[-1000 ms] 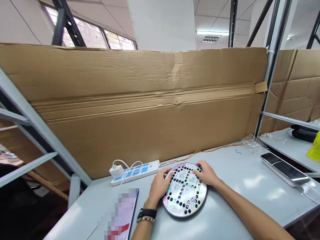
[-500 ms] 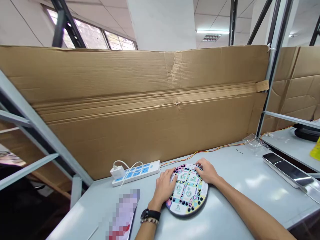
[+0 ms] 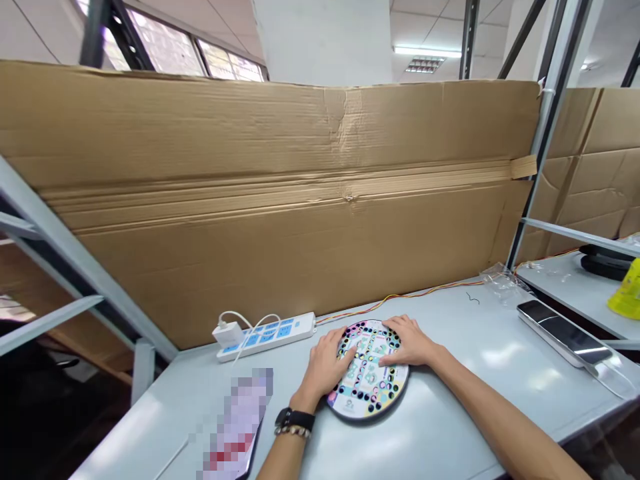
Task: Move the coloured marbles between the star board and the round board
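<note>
A round game board (image 3: 367, 380) with a colourful printed face, a dark rim and many small black and coloured round spots lies on the light grey table. Along its left edge rests my left hand (image 3: 325, 360), its fingers at the upper left rim and its thumb over the face. My right hand (image 3: 407, 341) grips the upper right rim, thumb stretched inward across the printed face. Parts of the board's edge are hidden under both hands. A dark watch (image 3: 295, 420) and a beaded bracelet (image 3: 293, 432) circle my left wrist.
A white power strip (image 3: 267, 337) with a plugged-in charger (image 3: 229, 335) stands behind. A partly pixelated flat device (image 3: 237, 427) lies at left. To the right are a phone-like device (image 3: 560, 331) and clear plastic (image 3: 505, 283). Cardboard (image 3: 300, 260) walls off the back.
My right hand has shifted inward, and its thumb now reaches farther over the board's face. The left hand keeps its place on the left edge. The whole view has moved slightly.
</note>
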`<state>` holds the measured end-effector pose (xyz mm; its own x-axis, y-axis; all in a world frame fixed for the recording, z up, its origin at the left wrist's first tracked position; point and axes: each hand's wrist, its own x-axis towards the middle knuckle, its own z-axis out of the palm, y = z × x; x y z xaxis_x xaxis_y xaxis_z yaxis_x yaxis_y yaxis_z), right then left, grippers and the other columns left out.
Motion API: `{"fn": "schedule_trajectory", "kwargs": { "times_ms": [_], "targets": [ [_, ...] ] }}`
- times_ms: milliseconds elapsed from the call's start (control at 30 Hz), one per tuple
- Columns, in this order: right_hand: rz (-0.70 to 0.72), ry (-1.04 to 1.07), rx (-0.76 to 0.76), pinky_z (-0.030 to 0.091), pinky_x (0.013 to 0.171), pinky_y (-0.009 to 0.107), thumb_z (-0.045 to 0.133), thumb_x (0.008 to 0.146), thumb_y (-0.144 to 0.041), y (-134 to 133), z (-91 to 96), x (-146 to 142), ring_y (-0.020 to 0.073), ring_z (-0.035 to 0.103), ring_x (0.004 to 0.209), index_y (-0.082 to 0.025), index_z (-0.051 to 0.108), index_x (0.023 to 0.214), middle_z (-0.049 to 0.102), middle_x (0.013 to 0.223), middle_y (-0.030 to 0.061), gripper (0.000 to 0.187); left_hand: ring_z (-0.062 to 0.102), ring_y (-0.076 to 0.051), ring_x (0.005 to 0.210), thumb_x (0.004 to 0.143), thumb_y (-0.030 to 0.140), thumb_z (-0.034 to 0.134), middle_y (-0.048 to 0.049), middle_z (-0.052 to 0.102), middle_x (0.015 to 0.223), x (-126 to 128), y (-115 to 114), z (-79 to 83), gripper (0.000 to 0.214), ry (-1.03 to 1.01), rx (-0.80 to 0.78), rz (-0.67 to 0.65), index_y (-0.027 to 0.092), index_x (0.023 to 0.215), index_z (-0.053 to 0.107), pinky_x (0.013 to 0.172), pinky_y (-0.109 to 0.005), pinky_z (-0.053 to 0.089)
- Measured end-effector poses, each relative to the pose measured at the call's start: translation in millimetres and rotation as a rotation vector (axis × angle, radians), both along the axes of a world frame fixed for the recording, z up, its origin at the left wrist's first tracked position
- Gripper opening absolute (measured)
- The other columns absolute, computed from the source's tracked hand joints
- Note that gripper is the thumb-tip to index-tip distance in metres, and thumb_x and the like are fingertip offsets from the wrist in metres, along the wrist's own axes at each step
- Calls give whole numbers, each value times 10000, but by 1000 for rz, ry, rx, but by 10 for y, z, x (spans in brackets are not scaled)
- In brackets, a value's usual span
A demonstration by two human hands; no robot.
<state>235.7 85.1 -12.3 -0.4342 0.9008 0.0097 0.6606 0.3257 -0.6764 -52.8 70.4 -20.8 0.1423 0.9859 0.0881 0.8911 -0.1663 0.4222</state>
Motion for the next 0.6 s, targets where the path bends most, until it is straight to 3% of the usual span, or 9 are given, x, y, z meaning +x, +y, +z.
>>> {"fn": "schedule_trajectory", "kwargs": {
  "times_ms": [133,267,400,600],
  "targets": [
    [50,-23,-15,347,1370,629,1080,603,-690,5,-3,35,496,488,1571,-229,639,1728,631,1716,206,1293,651,-403,1590,1090,481,567,-162,720,1722,3,5,-9,662,6,-3,3,212,1688,658,1329,-584,521],
    [127,-73,-54,267,1431,653,1087,510,-735,-30,-9,65,515,364,1708,-248,426,1878,428,1897,230,1595,666,-383,1572,1081,503,582,-140,751,1684,-3,19,-22,642,5,12,6,250,1662,686,1315,-556,534],
    [116,-35,-45,295,1427,671,1110,485,-718,-61,2,65,541,367,1719,-215,467,1858,430,1890,262,1597,677,-379,1557,1069,509,605,-132,767,1658,-6,23,-42,631,-7,20,20,262,1641,707,1303,-542,542],
    [113,-36,-62,283,1438,652,1087,534,-735,-74,10,64,506,355,1740,-229,433,1877,447,1882,247,1577,677,-385,1562,1067,525,592,-142,753,1677,-8,22,-45,653,-7,19,19,242,1645,701,1293,-534,548]
  ]
}}
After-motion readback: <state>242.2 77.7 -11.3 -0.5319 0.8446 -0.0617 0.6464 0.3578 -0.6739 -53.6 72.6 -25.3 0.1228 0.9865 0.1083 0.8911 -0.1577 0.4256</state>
